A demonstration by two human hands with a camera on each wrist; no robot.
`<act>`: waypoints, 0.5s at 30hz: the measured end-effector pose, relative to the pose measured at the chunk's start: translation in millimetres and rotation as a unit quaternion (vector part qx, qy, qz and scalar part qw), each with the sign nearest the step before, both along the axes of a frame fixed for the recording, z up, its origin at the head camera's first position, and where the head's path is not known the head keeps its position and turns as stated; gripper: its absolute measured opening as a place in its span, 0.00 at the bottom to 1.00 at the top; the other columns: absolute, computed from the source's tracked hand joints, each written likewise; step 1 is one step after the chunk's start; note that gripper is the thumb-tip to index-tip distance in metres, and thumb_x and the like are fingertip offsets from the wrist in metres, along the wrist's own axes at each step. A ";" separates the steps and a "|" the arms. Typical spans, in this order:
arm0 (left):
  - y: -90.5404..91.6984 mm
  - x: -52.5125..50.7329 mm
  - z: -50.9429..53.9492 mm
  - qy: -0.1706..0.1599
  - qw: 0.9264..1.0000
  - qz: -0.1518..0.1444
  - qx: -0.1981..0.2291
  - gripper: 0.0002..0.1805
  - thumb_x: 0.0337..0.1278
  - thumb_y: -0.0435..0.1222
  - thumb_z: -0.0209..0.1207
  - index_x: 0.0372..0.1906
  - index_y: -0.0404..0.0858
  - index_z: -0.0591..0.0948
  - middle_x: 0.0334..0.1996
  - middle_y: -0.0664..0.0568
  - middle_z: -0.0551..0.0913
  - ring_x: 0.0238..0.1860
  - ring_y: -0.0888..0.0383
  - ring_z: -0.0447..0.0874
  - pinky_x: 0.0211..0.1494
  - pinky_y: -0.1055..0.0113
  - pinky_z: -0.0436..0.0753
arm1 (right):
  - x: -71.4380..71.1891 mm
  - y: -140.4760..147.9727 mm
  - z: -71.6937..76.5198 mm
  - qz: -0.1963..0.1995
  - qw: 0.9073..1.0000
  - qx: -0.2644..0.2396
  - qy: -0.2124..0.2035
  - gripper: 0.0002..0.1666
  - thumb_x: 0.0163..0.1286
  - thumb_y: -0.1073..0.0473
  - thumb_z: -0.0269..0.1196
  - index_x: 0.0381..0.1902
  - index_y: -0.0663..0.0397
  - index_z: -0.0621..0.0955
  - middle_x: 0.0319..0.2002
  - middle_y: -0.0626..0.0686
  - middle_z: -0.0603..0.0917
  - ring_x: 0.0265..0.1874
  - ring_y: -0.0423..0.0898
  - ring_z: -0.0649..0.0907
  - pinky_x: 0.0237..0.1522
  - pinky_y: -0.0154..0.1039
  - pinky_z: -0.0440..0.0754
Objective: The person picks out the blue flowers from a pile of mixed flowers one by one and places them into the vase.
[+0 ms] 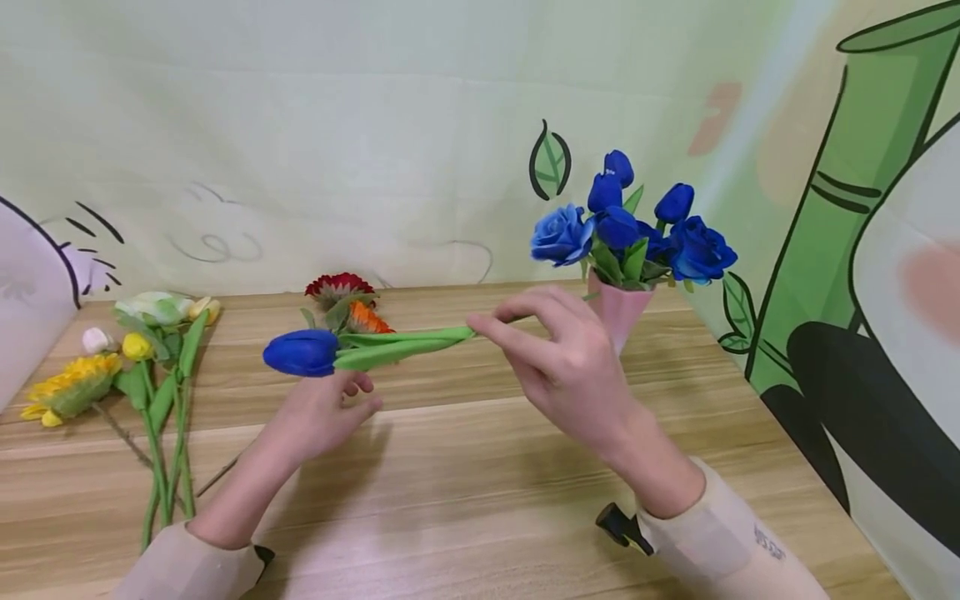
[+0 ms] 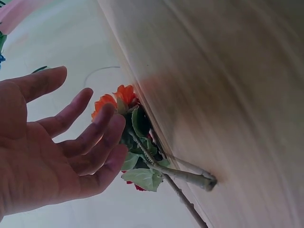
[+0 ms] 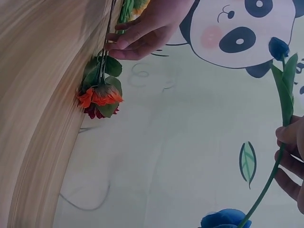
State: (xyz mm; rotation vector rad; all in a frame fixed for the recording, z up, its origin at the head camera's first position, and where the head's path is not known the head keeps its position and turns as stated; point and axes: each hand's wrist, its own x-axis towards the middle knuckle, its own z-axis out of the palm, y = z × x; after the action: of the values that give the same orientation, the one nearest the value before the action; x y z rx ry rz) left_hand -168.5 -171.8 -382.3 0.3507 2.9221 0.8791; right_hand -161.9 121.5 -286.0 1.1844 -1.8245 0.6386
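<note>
A blue artificial tulip [image 1: 302,352] with long green leaves hangs sideways above the table, its bloom pointing left. My right hand [image 1: 566,367] pinches its stem between thumb and fingers; the right wrist view shows the grip on the green stem [image 3: 285,114]. Below the bloom is my left hand [image 1: 330,412], fingers loosely bent, and in the left wrist view that hand [image 2: 42,152] holds nothing. Just beyond it lie an orange flower [image 1: 369,317] and a dark red flower [image 1: 341,286]. Behind my right hand stands a pink vase [image 1: 621,312] holding several blue roses and tulips.
On the left of the wooden table [image 1: 465,500] lies a group of artificial flowers, among them a yellow sunflower [image 1: 71,385], a yellow bud [image 1: 137,346] and a pale bloom [image 1: 153,308]. A cartoon-printed backdrop [image 1: 337,125] rises behind the table and along its right side.
</note>
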 end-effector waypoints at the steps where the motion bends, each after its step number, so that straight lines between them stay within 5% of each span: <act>1: -0.2 0.1 -0.3 -0.002 1.000 0.002 -0.001 0.16 0.71 0.46 0.62 0.50 0.37 0.84 0.49 0.36 0.85 0.49 0.40 0.83 0.48 0.45 0.81 | -0.1 -0.1 0.5 0.000 1.000 0.001 0.005 0.16 0.69 0.75 0.64 0.48 0.56 0.90 0.38 0.57 0.86 0.41 0.55 0.84 0.45 0.48 0.83; 7: -1.7 0.8 -0.9 -0.009 1.000 0.002 0.000 0.16 0.71 0.45 0.62 0.49 0.36 0.84 0.48 0.37 0.86 0.52 0.39 0.84 0.51 0.44 0.81 | -0.2 -0.9 2.0 -0.004 0.999 0.000 0.044 0.14 0.73 0.71 0.61 0.48 0.57 0.90 0.37 0.58 0.86 0.40 0.57 0.84 0.42 0.50 0.84; 15: -4.2 -1.3 2.7 0.000 1.000 -0.003 0.011 0.17 0.70 0.46 0.63 0.50 0.36 0.84 0.48 0.37 0.84 0.49 0.40 0.83 0.48 0.44 0.81 | -3.0 -1.0 5.0 -0.006 0.999 0.001 0.046 0.13 0.75 0.69 0.60 0.47 0.56 0.90 0.37 0.59 0.87 0.39 0.57 0.84 0.42 0.50 0.84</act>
State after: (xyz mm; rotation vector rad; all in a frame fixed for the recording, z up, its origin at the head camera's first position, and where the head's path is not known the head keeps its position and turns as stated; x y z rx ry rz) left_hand -169.8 -176.0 -379.6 0.3598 2.9114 0.9123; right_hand -164.9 120.5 -281.0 1.1842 -1.7539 0.5664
